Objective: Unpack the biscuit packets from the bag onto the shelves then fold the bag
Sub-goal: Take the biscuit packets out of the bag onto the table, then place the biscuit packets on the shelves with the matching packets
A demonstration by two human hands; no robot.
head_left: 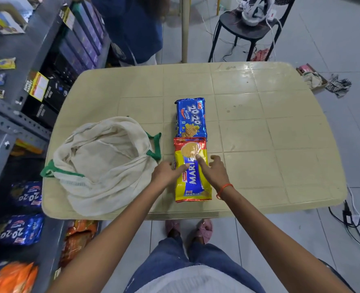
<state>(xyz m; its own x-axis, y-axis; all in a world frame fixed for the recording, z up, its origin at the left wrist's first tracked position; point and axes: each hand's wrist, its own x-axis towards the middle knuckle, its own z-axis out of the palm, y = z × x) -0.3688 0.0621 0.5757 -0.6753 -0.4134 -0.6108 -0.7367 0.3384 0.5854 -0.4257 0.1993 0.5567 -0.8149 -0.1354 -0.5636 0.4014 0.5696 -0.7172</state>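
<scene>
At the centre of the frame, a yellow and red Marie biscuit packet [192, 170] is being touched from both sides on the cream desk [259, 144]. The left hand [167, 173] is being pressed against the packet's left edge, fingers curled loosely and thumb laid on the wrapper; nothing is being gripped. The right hand [214, 169] is being held open over the packet's right side, its forefinger stretched onto the printed biscuit; an orange thread [224, 190] is being worn on that wrist. Just above, touching end to end, a blue 20-20 butter cookies packet [191, 117] is lying flat. Left of centre, the cream cloth bag [105, 161] with green handles is slumped open on the desk, near the left hand. Along the frame's left edge, grey shelves [12, 117] are being filled with more packets.
</scene>
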